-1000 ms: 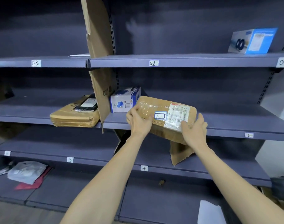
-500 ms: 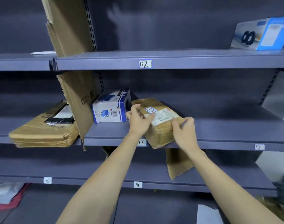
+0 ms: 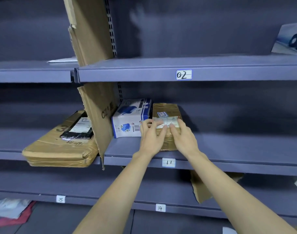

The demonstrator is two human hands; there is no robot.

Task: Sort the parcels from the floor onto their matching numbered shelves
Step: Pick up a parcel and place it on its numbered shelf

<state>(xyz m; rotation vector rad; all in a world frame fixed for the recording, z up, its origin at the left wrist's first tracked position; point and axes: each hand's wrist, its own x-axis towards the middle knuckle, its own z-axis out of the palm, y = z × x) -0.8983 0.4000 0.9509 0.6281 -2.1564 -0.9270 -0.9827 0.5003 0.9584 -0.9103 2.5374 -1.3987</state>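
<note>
Both hands lie on the brown parcel (image 3: 166,115) at mid-frame. Left hand (image 3: 152,136) rests on the near left part of it, fingers mostly straight and spread over the shipping label (image 3: 168,123), fingertips bent slightly down. Right hand (image 3: 184,138) rests on the near right part, fingers extended flat over the top. Neither hand is curled around the parcel; both press on it with open fingers.

Parcel sits flat on the shelf (image 3: 229,149), long side running back toward the rear wall, directly above the "11" tag (image 3: 168,162) on the shelf's front edge. A small white sticker (image 3: 161,114) shows on its top; the writing on it is too blurred to read. Its left side is touching or just beside a blue and white box (image 3: 131,119).

Left of that box, a torn cardboard divider (image 3: 97,119) stands upright between shelf bays. Left of the divider, a large flat brown package (image 3: 60,149) overhangs its shelf edge, with a black pouch (image 3: 77,129) lying on top.

Upper shelf carries an "02" tag (image 3: 184,74). Lower shelf shows "15" tag (image 3: 60,199) and "14" tag (image 3: 160,208). At the upper right edge of the frame, part of a blue box (image 3: 294,39) sits on the top shelf. At lower left, grey and red bags (image 3: 12,210).
</note>
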